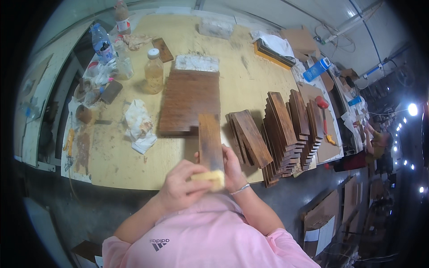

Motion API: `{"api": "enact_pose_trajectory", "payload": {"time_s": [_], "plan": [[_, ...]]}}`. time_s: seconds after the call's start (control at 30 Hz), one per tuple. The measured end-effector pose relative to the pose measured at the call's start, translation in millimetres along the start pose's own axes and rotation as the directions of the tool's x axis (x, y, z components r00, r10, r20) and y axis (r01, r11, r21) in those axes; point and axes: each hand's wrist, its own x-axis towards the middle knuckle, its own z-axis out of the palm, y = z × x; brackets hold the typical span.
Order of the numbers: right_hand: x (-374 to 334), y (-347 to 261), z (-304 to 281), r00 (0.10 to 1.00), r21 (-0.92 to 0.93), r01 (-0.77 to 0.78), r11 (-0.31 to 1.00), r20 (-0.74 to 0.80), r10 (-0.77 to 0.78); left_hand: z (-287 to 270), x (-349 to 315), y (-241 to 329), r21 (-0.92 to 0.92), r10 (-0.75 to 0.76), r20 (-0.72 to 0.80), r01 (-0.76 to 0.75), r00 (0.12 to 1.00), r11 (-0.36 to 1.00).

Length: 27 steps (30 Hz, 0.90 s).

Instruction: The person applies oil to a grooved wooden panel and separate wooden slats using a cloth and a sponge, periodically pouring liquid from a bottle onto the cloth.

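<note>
A brown stained wooden board [210, 140] is held out in front of my chest, its far end reaching over the table edge. My right hand [233, 169], with a bracelet at the wrist, grips its right side near the close end. A pale yellow sponge [215, 180], slightly blurred, is pinched in my left hand [183, 181] at the board's near end. Just beyond lies a neat stack of brown boards [190, 100] with a whitish block [196, 63] at its far end. To the right, several leaning boards [252, 138] stand beside taller stepped piles [281, 120].
On the table's left are a crumpled stained cloth [140, 127], a capped bottle of amber liquid [154, 73], a dark block [111, 91] and plastic bottles [103, 42]. A blue bottle [317, 69] and a red-headed tool [322, 107] lie right. Another person [377, 145] stands far right.
</note>
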Motion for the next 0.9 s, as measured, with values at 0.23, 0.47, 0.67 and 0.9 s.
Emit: {"api": "enact_pose_trajectory", "payload": {"time_s": [0.23,0.47,0.67,0.9], "plan": [[-13.6,9.2,-19.0,0.991,0.013,-0.109,0.994,-0.076,0.110,3.0,-8.9,-11.3,0.052,-0.042,-0.014,0.042,0.999,0.998],[-46.6,-0.6,-0.7,0.988,-0.389,0.133,0.911,0.121,-0.093,-38.8,18.7,-101.6,0.038,-0.348,-0.466,0.411,0.814,0.911],[-47.2,-80.8,-12.5,0.656,-0.896,-0.228,-0.382,0.148,-0.740,-41.2,-20.7,-96.7,0.001,-0.461,-0.355,0.493,0.813,0.870],[-21.7,-72.6,-51.8,0.504,-0.773,-0.300,-0.559,0.369,-0.781,-32.6,-42.7,-93.6,-0.132,-0.544,-0.350,0.535,0.763,0.835]]}}
